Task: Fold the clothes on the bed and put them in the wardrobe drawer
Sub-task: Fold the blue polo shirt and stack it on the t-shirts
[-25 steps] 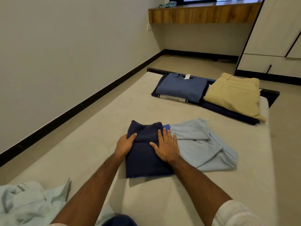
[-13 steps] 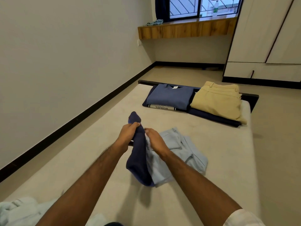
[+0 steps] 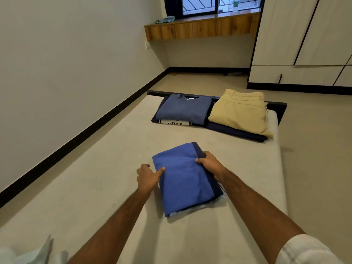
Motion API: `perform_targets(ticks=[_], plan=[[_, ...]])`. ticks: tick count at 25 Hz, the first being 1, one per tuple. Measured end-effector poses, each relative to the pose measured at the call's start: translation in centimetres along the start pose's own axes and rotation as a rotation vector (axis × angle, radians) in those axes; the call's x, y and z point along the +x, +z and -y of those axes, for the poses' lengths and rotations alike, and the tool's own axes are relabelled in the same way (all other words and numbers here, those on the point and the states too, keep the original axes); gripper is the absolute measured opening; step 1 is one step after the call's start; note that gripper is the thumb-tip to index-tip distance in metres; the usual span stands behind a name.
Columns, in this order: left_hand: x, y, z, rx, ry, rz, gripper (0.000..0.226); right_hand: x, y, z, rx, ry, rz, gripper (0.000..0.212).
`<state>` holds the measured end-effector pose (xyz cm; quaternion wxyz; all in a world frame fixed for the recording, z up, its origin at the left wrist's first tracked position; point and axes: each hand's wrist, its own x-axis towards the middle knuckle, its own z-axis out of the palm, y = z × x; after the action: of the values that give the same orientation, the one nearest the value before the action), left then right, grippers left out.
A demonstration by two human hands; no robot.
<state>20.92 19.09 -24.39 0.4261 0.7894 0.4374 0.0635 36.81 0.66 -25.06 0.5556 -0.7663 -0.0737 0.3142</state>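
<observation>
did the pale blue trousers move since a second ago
Yes. They lay spread on the mattress right of the dark bundle; now only a pale edge peeks from under the blue folded stack, gripped by both hands.

A plain pale wall [image 3: 66,73] fills the left of the frame, edged by a black skirting [image 3: 91,130] above the beige floor [image 3: 314,130]. At the top, a wooden ledge [image 3: 200,29] runs under a barred window [image 3: 219,4].

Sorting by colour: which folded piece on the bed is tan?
The tan trousers at the far right end of the bed, lying on a dark navy piece. The shirt beside them and the stack under the hands are blue.
</observation>
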Motion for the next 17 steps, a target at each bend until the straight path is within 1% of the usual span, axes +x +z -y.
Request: perform_targets(ticks=[1, 2, 3, 5, 6, 7, 8, 9, 10, 11, 12, 13, 14, 15, 16, 17], plan=[[0.1, 0.1, 0.7, -0.151, -0.091, 0.122, 0.069, 0.3, -0.2, -0.5, -0.063, -0.02, -0.047, 0.039], [0.0, 0.0, 0.7, -0.242, -0.142, 0.23, 0.068, 0.5, -0.5, -0.9, -0.136, -0.05, -0.087, 0.048], [-0.1, 0.0, 0.4, -0.285, -0.158, 0.302, 0.064, 0.6, -0.6, -1.2, -0.21, -0.083, -0.121, 0.056], [-0.3, 0.4, -0.4, -0.39, -0.177, 0.337, 0.05, 0.0, -0.4, -1.5, -0.312, -0.144, -0.164, 0.068], [-0.4, 0.8, -0.6, -0.442, -0.175, 0.331, 0.047, -0.4, -0.2, -1.6, -0.416, -0.176, -0.202, 0.073], [-0.7, 1.2, -0.8, -0.481, -0.163, 0.326, 0.045, -0.6, 0.0, -1.6, -0.586, -0.22, -0.264, 0.077], [-1.0, 1.5, -1.2, -0.512, -0.137, 0.321, 0.041, -0.8, 0.2, -1.5, -0.775, -0.267, -0.318, 0.076], [-1.3, 1.3, -2.0, -0.538, -0.1, 0.313, 0.037, -0.8, 0.3, -1.2, -0.912, -0.324, -0.343, 0.07], [-1.3, 0.9, -2.9, -0.551, -0.052, 0.298, 0.035, -0.7, 0.5, -0.8, -0.942, -0.367, -0.29, 0.06], [-1.1, 0.0, -4.2, -0.541, 0.02, 0.284, 0.036, -0.7, 0.8, -0.1, -0.852, -0.374, -0.186, 0.049], [-0.8, -1.2, -5.8, -0.495, 0.123, 0.275, 0.04, -1.1, 1.3, 0.9, -0.642, -0.326, -0.079, 0.04], [-0.7, -2.9, -7.6, -0.388, 0.25, 0.267, 0.045, -1.8, 1.9, 2.3, -0.329, -0.206, 0.022, 0.038], [-0.8, -4.7, -9.5, -0.224, 0.403, 0.256, 0.049, -2.5, 2.4, 3.8, -0.021, -0.072, 0.108, 0.046], [-0.7, -6.4, -11.3, -0.002, 0.554, 0.244, 0.051, -3.3, 2.9, 5.5, 0.242, 0.023, 0.185, 0.059], [-0.9, -7.8, -12.7, 0.214, 0.704, 0.237, 0.052, -3.8, 3.0, 7.0, 0.447, 0.054, 0.247, 0.069], [-1.3, -8.9, -13.8, 0.405, 0.826, 0.218, 0.051, -4.0, 2.9, 8.3, 0.59, 0.045, 0.274, 0.075]])
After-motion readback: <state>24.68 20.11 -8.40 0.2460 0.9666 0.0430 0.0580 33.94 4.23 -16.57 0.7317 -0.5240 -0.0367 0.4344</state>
